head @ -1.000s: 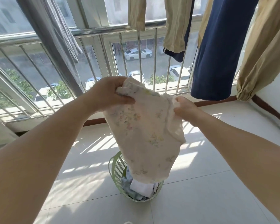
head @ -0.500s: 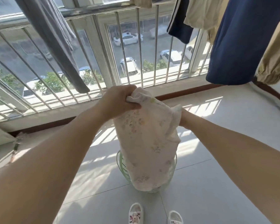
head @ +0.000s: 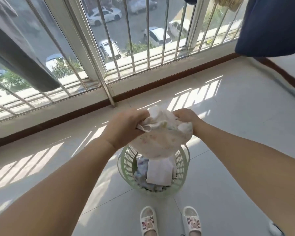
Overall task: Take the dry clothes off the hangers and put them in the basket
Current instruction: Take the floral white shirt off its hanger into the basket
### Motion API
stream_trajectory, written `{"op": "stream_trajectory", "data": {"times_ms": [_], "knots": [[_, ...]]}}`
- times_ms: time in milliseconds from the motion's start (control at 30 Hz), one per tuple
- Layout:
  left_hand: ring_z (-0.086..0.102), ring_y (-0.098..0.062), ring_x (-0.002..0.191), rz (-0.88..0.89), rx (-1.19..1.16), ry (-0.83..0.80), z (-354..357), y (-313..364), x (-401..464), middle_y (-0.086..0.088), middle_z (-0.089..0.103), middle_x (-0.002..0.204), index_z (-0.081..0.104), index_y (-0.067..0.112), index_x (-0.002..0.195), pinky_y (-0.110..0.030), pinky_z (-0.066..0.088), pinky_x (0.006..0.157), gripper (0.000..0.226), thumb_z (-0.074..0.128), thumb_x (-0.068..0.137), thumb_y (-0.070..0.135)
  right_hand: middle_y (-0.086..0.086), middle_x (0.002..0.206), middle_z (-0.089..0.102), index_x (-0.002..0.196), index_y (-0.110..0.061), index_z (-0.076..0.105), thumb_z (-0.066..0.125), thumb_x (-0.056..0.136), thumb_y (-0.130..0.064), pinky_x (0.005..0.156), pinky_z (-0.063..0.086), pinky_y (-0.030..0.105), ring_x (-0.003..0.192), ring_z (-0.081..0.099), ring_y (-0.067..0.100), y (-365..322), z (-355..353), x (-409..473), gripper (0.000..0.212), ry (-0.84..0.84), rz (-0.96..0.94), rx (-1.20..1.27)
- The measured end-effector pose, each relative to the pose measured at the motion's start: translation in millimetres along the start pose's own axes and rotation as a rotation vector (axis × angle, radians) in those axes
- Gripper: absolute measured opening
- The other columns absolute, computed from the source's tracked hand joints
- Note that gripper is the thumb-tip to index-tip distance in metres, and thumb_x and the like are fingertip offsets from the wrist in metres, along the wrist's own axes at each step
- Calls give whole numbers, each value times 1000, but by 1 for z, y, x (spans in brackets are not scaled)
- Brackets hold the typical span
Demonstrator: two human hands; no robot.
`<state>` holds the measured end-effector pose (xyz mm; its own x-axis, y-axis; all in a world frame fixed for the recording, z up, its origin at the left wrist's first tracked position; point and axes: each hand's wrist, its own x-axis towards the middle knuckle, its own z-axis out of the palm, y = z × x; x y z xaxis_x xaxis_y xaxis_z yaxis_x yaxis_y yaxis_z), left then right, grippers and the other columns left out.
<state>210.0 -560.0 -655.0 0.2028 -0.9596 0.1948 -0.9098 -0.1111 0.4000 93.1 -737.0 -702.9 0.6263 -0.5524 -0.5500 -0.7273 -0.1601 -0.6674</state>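
Gripping a bunched cream floral garment (head: 162, 138) from both sides, the left hand (head: 126, 128) and right hand (head: 187, 119) are each closed tight on its fabric — it hangs directly above the green basket (head: 126, 163) on the tiled floor (head: 237, 133). White and pale clothes (head: 157, 172) already lie inside the basket, just ahead of two slippers (head: 147, 222).

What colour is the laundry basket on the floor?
Pale green basket, with slotted walls; the head view shows it best.
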Motion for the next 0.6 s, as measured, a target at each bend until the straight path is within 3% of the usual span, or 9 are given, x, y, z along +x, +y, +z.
{"op": "stream_trajectory", "data": {"times_ms": [67, 100, 133, 233, 300, 433, 500, 600], "knots": [[51, -27, 56, -40, -2, -104, 22, -12, -16, -3, 55, 63, 51, 18, 70, -31, 44, 48, 11, 57, 70, 27, 7, 96, 66, 88, -7, 69, 47, 88, 2, 65, 35, 17, 102, 55, 27, 17, 13, 6, 24, 3, -110, -181], [53, -28, 56, -60, 0, -159, 38, -19, -26, -4, 57, 63, 54, 16, 70, -32, 46, 48, 10, 63, 67, 19, -2, 81, 60, 70, -15, 64, 47, 85, 3, 67, 33, 20, 94, 52, 22, 30, 26, 8, 29, -14, -119, -220], [54, -28, 56, -78, 1, -211, 50, -22, -36, -4, 57, 63, 57, 14, 69, -31, 45, 46, 13, 67, 63, 10, -8, 78, 57, 67, -19, 61, 46, 84, 2, 71, 34, 21, 92, 50, 21, 42, 36, 8, 31, -26, -132, -270], [54, -25, 55, -121, -15, -359, 101, -39, -69, -2, 57, 60, 60, 17, 66, -18, 29, 43, 28, 67, 52, -7, -3, 111, 62, 100, -21, 69, 41, 85, -4, 84, 37, 24, 109, 52, 19, 91, 80, 21, 36, -103, -74, -374], [56, -23, 57, -115, -42, -465, 135, -47, -90, -1, 59, 60, 59, 19, 63, -17, 26, 47, 31, 67, 48, -7, -2, 122, 60, 108, -25, 67, 40, 84, -4, 88, 41, 25, 113, 52, 19, 123, 110, 28, 41, -213, -18, -438], [53, -21, 77, -177, -29, -708, 195, -58, -128, 1, 58, 78, 64, 20, 86, -25, 35, 61, 23, 57, 71, 3, 3, 123, 58, 112, -20, 65, 47, 84, -6, 86, 41, 26, 113, 51, 23, 174, 167, 34, 36, -463, 43, -486], [44, -17, 76, -197, -12, -832, 212, -59, -135, 7, 44, 70, 60, 20, 90, -26, 30, 57, 23, 52, 75, 5, 5, 125, 57, 112, -17, 65, 47, 84, -4, 84, 39, 25, 115, 50, 24, 193, 189, 37, 36, -547, 66, -486], [41, -15, 74, -214, -18, -926, 229, -62, -139, 8, 35, 63, 59, 17, 90, -19, 23, 51, 22, 52, 75, 4, 5, 131, 55, 117, -18, 63, 38, 84, 3, 97, 41, 29, 121, 48, 25, 217, 212, 42, 47, -615, 96, -497]]}}
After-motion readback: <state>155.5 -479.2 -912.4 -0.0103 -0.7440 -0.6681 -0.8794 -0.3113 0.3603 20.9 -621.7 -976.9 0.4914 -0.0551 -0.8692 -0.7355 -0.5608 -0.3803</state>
